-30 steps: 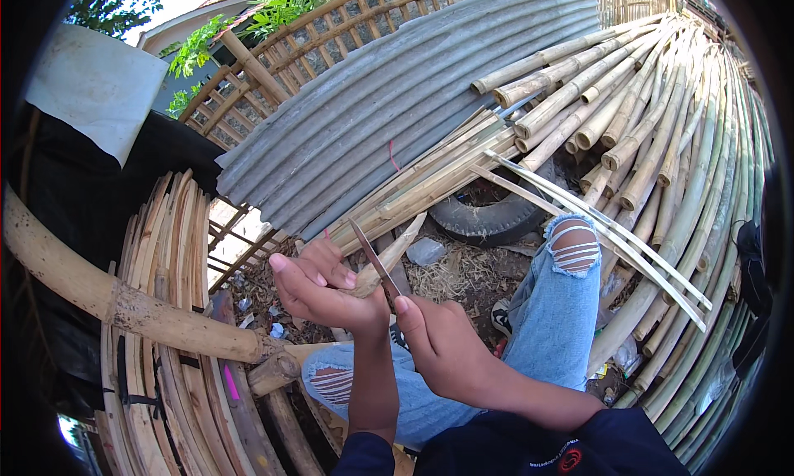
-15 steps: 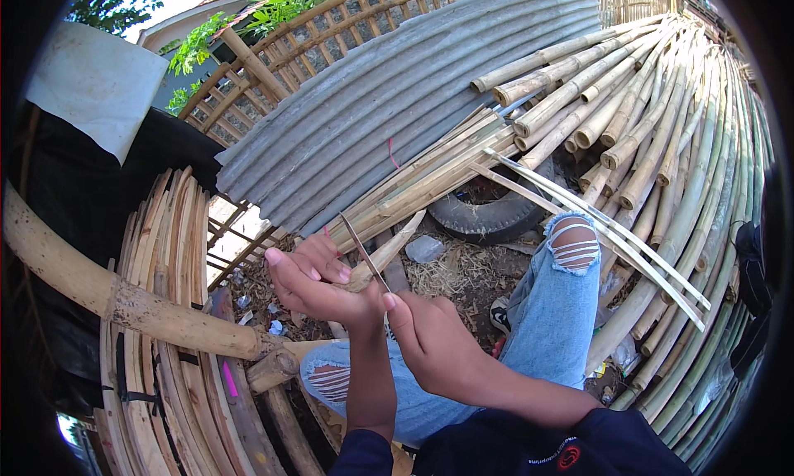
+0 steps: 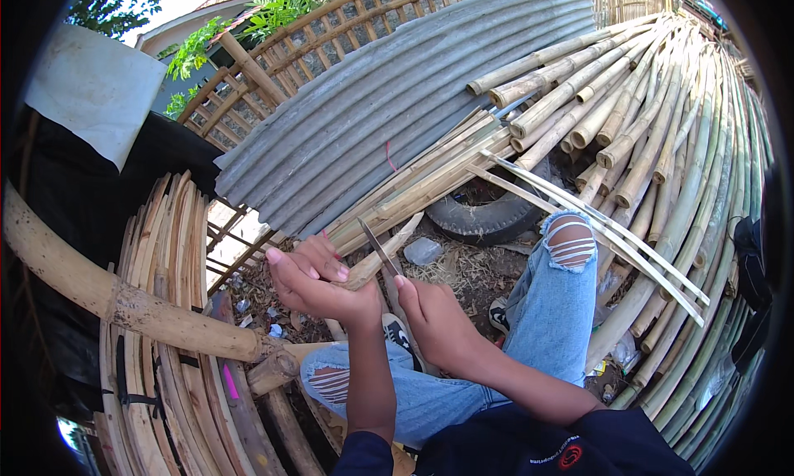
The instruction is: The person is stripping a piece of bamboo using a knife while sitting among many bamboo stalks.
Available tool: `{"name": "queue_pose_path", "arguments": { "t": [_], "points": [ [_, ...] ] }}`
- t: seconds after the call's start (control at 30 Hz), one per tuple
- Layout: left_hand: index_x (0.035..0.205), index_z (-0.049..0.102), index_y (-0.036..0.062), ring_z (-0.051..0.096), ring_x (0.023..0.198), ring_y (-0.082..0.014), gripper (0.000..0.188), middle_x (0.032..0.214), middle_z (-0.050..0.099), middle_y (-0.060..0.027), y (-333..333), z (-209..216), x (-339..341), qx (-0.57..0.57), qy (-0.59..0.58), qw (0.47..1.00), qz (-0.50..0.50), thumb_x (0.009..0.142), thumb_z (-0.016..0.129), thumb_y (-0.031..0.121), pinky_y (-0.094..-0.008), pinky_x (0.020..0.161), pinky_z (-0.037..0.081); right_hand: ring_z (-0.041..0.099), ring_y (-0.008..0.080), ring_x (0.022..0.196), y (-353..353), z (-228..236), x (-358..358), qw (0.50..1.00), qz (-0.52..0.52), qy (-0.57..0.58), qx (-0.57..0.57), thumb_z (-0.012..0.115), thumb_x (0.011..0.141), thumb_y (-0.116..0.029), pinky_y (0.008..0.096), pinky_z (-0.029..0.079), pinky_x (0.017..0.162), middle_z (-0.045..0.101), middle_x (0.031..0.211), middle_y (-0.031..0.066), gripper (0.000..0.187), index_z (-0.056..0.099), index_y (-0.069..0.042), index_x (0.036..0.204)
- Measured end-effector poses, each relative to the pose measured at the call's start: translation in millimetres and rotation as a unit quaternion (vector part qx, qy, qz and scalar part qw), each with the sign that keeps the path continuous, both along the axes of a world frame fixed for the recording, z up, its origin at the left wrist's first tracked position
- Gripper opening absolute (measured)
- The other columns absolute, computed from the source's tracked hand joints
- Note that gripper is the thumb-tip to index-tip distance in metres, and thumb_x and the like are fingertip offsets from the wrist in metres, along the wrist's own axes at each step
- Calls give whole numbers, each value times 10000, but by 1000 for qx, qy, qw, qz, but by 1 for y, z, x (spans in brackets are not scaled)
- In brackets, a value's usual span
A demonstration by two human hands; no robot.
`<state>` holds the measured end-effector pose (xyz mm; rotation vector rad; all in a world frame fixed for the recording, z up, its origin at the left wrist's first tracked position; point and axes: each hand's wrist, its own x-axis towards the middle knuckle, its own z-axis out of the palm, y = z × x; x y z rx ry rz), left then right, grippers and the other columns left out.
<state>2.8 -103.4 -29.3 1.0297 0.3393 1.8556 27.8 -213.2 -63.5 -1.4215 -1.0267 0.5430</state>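
My left hand (image 3: 318, 282) is curled around a pale strip of split bamboo (image 3: 376, 261), whose tapered end points up and away from me. In my right hand (image 3: 447, 323) is a knife (image 3: 379, 244), gripped low with the thumb up near the blade. The narrow blade slants up to the left, lying across the bamboo strip just beyond my left fingers. Whether its edge touches the strip, I cannot tell. My closed right fingers hide the knife's handle. Both hands are above the ground between my knees.
A thick bamboo pole (image 3: 182, 323) crosses at the left, over bundled split strips (image 3: 174, 253). Ahead lie a tire (image 3: 484, 220) and corrugated sheeting (image 3: 397, 87). Long bamboo poles (image 3: 637, 137) are piled to the right. Thin pale strips (image 3: 612, 232) pass above my right knee.
My right hand and the knife have shifted a little right and away from me, farther along the bamboo strip. My left hand keeps its hold on the strip, nearly still.
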Motion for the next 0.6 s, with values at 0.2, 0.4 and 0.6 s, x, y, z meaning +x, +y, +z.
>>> {"name": "queue_pose_path", "arguments": {
  "t": [0.2,0.4,0.6],
  "points": [
    [603,265,144,210,404,-89,422,436,247,14,-2,3,3,-12,-18,1000,-15,983,393,276,-263,512,315,524,477,658,19,-31,24,995,15,12,-93,315,1004,-251,513,419,623,559,719,275,427,532,72,829],
    [595,271,158,200,391,-82,438,429,237,22,8,2,3,6,-42,999,13,984,426,287,-238,451,223,531,484,686,6,-7,5,998,35,58,-19,323,1002,-259,524,399,623,546,677,291,447,534,71,787],
    [595,270,163,191,398,-81,443,433,236,25,15,1,-1,21,-22,999,13,983,429,307,-239,458,223,517,446,677,17,-20,3,998,38,11,-45,333,1001,-223,490,385,627,537,685,231,347,520,31,856]
  ]
}}
